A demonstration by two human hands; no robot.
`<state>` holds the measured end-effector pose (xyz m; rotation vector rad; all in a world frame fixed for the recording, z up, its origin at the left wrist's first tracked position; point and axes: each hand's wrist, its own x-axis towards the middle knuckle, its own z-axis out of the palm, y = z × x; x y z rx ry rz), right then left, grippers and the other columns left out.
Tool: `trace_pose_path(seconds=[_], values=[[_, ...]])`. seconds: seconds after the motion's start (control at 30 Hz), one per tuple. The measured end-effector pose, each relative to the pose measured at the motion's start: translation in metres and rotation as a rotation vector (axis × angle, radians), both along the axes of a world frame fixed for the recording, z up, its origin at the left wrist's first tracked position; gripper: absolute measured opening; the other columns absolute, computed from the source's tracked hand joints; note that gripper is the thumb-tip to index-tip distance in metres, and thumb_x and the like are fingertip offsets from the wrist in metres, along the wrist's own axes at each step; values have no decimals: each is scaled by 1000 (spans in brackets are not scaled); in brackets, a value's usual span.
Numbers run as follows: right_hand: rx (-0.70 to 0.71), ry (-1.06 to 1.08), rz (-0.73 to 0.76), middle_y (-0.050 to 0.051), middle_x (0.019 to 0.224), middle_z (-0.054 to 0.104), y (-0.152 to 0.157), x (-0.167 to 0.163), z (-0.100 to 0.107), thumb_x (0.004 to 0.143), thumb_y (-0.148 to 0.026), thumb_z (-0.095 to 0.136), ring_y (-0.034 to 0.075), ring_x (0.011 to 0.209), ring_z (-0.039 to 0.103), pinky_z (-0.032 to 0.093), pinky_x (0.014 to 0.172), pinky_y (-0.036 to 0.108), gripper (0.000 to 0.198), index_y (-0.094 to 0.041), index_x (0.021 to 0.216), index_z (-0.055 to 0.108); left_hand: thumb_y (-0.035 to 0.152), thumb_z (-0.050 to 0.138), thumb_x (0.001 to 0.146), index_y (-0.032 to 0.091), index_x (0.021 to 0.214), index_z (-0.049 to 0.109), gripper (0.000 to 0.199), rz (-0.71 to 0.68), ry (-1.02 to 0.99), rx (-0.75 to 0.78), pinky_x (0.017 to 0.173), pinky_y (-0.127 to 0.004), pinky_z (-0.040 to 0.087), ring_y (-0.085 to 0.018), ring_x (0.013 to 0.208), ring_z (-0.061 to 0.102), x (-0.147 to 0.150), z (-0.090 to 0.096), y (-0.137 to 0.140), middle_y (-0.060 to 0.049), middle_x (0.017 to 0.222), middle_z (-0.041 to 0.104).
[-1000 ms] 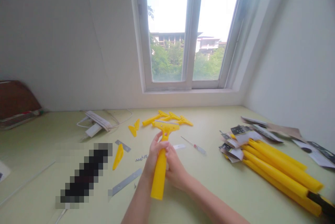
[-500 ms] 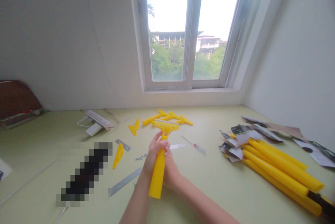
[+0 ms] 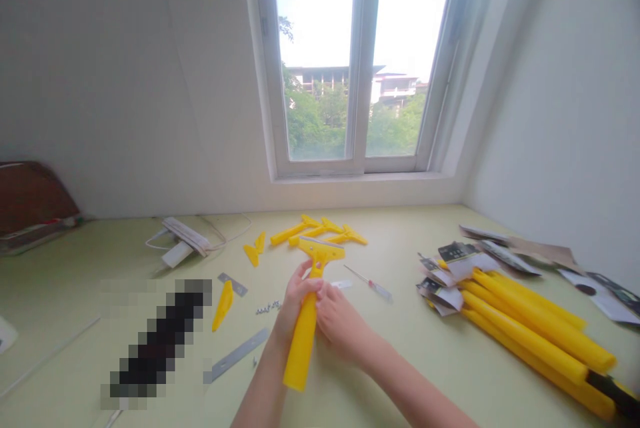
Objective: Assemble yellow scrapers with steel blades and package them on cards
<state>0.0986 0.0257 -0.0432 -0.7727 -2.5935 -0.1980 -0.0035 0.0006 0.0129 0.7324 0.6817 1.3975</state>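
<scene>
A yellow scraper (image 3: 300, 348) with a wide head and a metal strip along its top edge is held upright, slightly tilted. My left hand (image 3: 295, 298) is closed round its handle just under the head, thumb across the front. My right hand (image 3: 337, 318) is at the handle's right side, its curled fingers pressed against it; the fingertips are partly hidden. Left of my hands are several small screws (image 3: 269, 307), a long grey blade (image 3: 237, 355) and a yellow blade cover (image 3: 223, 305). To the right is a screwdriver (image 3: 370, 283) with a clear handle.
Several yellow scrapers (image 3: 287, 233) lie at the back, with two small yellow pieces (image 3: 251, 255) beside them. Long yellow handles (image 3: 540, 321) with card packaging (image 3: 470, 258) are piled on the right. A power strip (image 3: 185, 236) with cables and a pixelated dark object (image 3: 163, 341) are on the left.
My right hand has shifted from behind the handle to its right side, with more of its back showing. The scraper stays in my left hand, slightly lower in view.
</scene>
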Motion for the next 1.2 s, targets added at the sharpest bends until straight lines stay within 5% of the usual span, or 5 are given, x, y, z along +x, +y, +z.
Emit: trace_pose_path(seconds=[0.13, 0.37, 0.67, 1.2], values=[[131, -170, -84, 16, 95, 57, 6, 24, -4, 73, -8, 44, 27, 92, 47, 33, 86, 43, 31, -5, 102, 53, 16, 60, 56, 18, 101, 37, 50, 2, 30, -13, 37, -14, 25, -4, 39, 38, -1, -9, 10, 7, 51, 47], [28, -123, -140, 9, 79, 56, 6, 41, 2, 74, -6, 43, 21, 76, 49, 39, 73, 36, 16, -14, 80, 55, 14, 59, 58, 17, 96, 39, 43, 0, 119, -19, 41, -17, 29, -6, 41, 40, 4, -12, 9, 6, 50, 48], [18, -122, -124, 12, 81, 57, 7, 40, -8, 77, -10, 38, 22, 79, 48, 38, 75, 39, 22, -9, 89, 57, 14, 61, 56, 17, 92, 41, 41, 5, 169, -66, 42, -18, 29, -6, 41, 41, 8, -16, 9, 5, 52, 49], [-339, 112, -166, 2, 76, 56, 1, 39, 6, 73, -13, 43, 14, 71, 50, 33, 60, 22, 14, -18, 79, 54, 17, 60, 58, 17, 93, 41, 41, -10, 182, -85, 42, -16, 29, -6, 39, 41, 5, -14, 8, 6, 48, 49]])
